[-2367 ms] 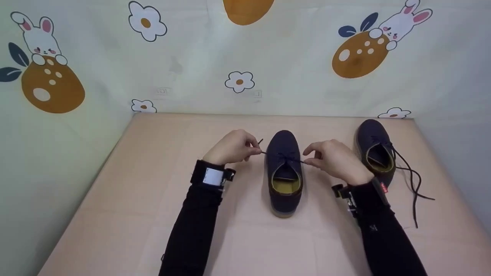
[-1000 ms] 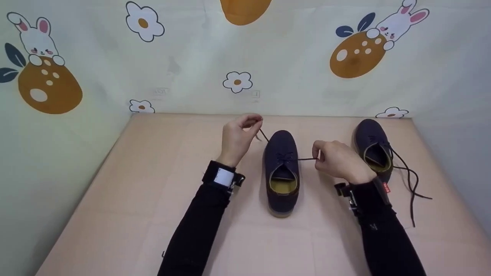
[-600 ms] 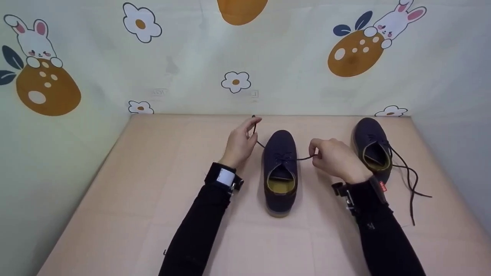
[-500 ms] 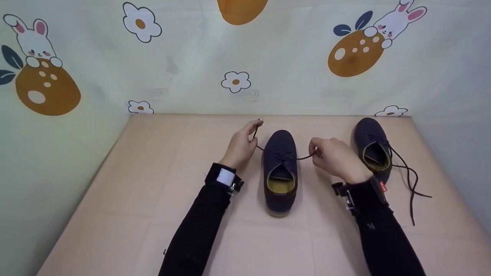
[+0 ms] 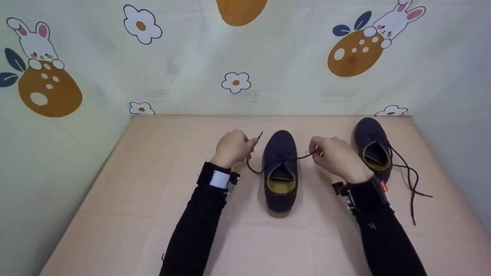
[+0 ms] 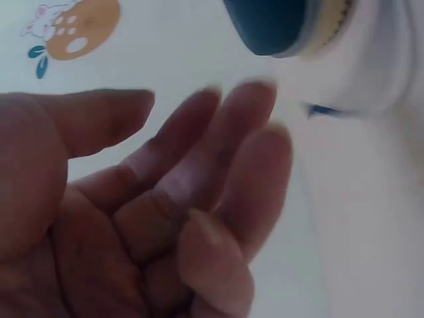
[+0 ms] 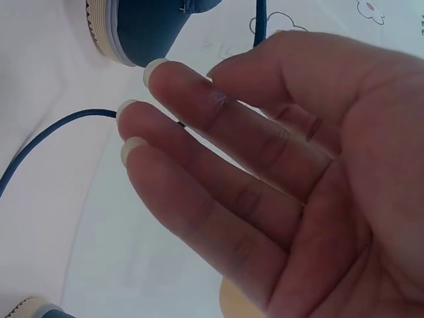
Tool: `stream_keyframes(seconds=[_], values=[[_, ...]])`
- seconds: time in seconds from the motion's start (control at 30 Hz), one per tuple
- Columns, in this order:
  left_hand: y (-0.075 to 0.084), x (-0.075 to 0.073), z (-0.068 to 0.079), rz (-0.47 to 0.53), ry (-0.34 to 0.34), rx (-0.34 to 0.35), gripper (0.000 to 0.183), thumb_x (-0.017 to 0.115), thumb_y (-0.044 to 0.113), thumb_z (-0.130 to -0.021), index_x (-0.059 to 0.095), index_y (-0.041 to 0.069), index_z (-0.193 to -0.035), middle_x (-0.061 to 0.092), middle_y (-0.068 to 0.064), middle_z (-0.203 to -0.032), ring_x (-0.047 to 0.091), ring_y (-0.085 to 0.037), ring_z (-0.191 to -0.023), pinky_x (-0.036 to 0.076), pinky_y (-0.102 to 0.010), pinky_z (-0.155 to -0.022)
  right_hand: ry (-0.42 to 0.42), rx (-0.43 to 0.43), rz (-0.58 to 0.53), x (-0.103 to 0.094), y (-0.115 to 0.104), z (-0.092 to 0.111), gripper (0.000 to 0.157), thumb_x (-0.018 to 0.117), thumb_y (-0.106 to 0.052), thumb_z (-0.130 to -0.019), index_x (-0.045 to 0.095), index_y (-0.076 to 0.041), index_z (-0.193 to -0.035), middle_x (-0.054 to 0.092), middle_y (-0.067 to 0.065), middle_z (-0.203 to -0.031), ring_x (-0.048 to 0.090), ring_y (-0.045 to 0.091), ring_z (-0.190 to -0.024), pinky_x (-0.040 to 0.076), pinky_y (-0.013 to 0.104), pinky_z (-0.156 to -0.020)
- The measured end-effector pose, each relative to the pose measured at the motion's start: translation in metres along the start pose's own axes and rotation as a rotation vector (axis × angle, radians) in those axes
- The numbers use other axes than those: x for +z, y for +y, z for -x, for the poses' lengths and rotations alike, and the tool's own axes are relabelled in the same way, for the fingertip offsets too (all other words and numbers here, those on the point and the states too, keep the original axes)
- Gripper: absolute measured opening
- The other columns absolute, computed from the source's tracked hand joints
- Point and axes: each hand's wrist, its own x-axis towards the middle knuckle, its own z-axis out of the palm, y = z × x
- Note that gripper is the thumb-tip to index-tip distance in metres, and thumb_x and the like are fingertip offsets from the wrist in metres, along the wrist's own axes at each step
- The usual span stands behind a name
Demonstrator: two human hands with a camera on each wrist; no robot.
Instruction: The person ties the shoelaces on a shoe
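Observation:
A dark navy lace-up shoe (image 5: 279,143) with a yellow insole sits on the table, toe pointing away. On its left side, my left hand (image 5: 233,147) pinches one end of its shoelace (image 5: 252,168); the tip sticks up past the fingers and the rest sags in a curve to the shoe. The left wrist view shows that hand's half-curled fingers (image 6: 248,172), with the pinch out of sight. My right hand (image 5: 334,157) pinches the other lace end (image 5: 305,156) on the right side. In the right wrist view, this lace (image 7: 63,122) runs behind the fingers.
The second navy shoe (image 5: 370,132) stands at the back right, beyond my right wrist, its loose laces (image 5: 412,180) trailing over the table (image 5: 153,184). A patterned cloth (image 5: 191,50) with rabbits and flowers forms the back wall and sides.
My left hand has come back toward me from beside the toe, and its lace now hangs slack in a curve. The right hand has barely moved, its lace slacker than a second ago.

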Motion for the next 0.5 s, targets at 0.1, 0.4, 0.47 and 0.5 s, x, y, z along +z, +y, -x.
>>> stream_keyframes(seconds=[0.1, 0.4, 0.47, 0.5], values=[[0.004, -0.002, 0.006, 0.034, -0.184, 0.005, 0.05, 0.056, 0.041, -0.1, 0.077, 0.003, -0.075, 0.07, -0.005, -0.063, 0.069, -0.026, -0.058, 0.054, -0.035, -0.061, 0.017, -0.005, -0.006, -0.001, 0.0, 0.0, 0.014, 0.062, 0.003, -0.08, 0.065, -0.01, -0.085, 0.068, 0.001, -0.075, 0.063, 0.021, -0.069, 0.049, 0.04, -0.065], [0.009, 0.015, 0.006, 0.164, -0.351, 0.004, 0.056, 0.056, 0.046, -0.099, 0.072, -0.003, -0.079, 0.071, -0.014, -0.07, 0.07, -0.027, -0.057, 0.057, -0.04, -0.058, 0.033, 0.009, 0.01, 0.0, -0.003, 0.001, 0.013, 0.061, 0.001, -0.081, 0.065, -0.011, -0.086, 0.067, 0.0, -0.073, 0.062, 0.021, -0.067, 0.048, 0.038, -0.063], [0.01, 0.018, 0.005, 0.151, -0.347, -0.002, 0.056, 0.058, 0.047, -0.098, 0.07, -0.004, -0.08, 0.071, -0.015, -0.071, 0.07, -0.026, -0.057, 0.057, -0.039, -0.056, 0.035, 0.015, 0.009, -0.001, -0.004, 0.001, 0.014, 0.06, 0.001, -0.08, 0.065, -0.01, -0.086, 0.067, -0.001, -0.073, 0.061, 0.021, -0.066, 0.047, 0.038, -0.062], [0.011, 0.019, 0.004, 0.142, -0.352, -0.002, 0.054, 0.06, 0.047, -0.097, 0.069, -0.003, -0.081, 0.071, -0.015, -0.071, 0.07, -0.025, -0.057, 0.056, -0.037, -0.055, 0.037, 0.017, 0.007, -0.001, -0.004, 0.001, 0.014, 0.06, 0.001, -0.08, 0.065, -0.01, -0.086, 0.066, -0.001, -0.073, 0.061, 0.02, -0.066, 0.047, 0.038, -0.062]])
